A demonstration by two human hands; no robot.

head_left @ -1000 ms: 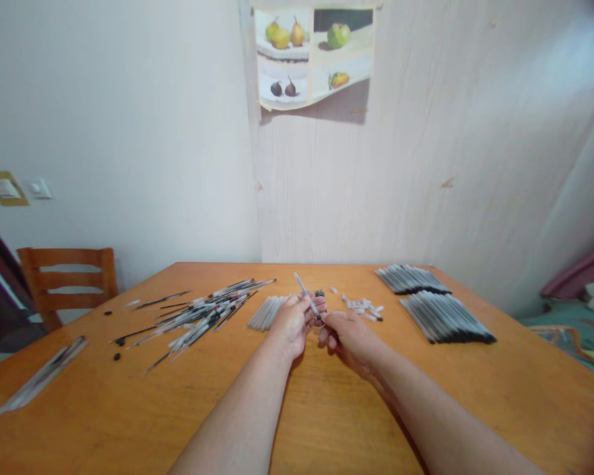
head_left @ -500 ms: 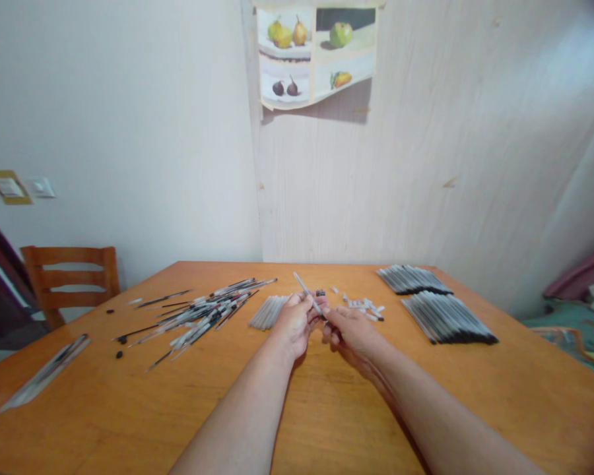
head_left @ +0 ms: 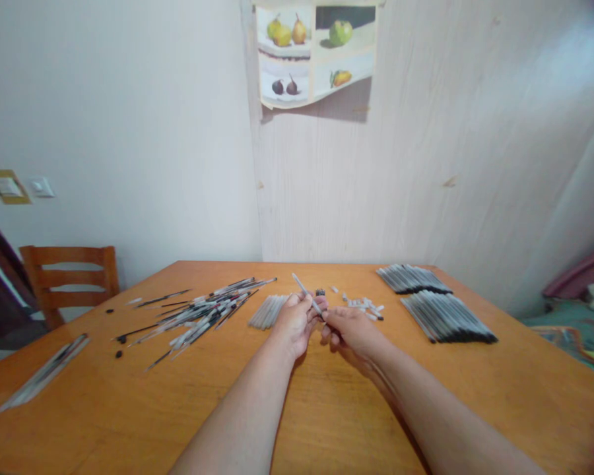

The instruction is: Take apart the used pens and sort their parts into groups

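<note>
Both hands meet above the middle of the table around one pale, translucent pen (head_left: pixel 299 284), tilted with its upper end pointing away to the left. My left hand (head_left: pixel 295 324) grips the pen's barrel between thumb and fingers. At the pen's near, darker end, my right hand (head_left: pixel 349 328) is closed with thumb and fingertips on it; the fingers partly hide that end. Just left of my left hand lies a row of clear pen barrels (head_left: pixel 266 312). Small whitish caps or plugs (head_left: pixel 363 305) are scattered beyond my right hand, near a small dark object (head_left: pixel 320 292).
Two neat stacks of pens with dark ends, a far one (head_left: pixel 413 278) and a nearer one (head_left: pixel 448 317), lie at the right. A loose heap of pen refills and parts (head_left: pixel 208 313) spreads at left. A clear sleeve (head_left: pixel 44 374) lies by the wooden table's (head_left: pixel 143 422) left edge.
Hardly anything differs. My hands keep the same hold on the pen, with only a tiny shift of the right hand.
</note>
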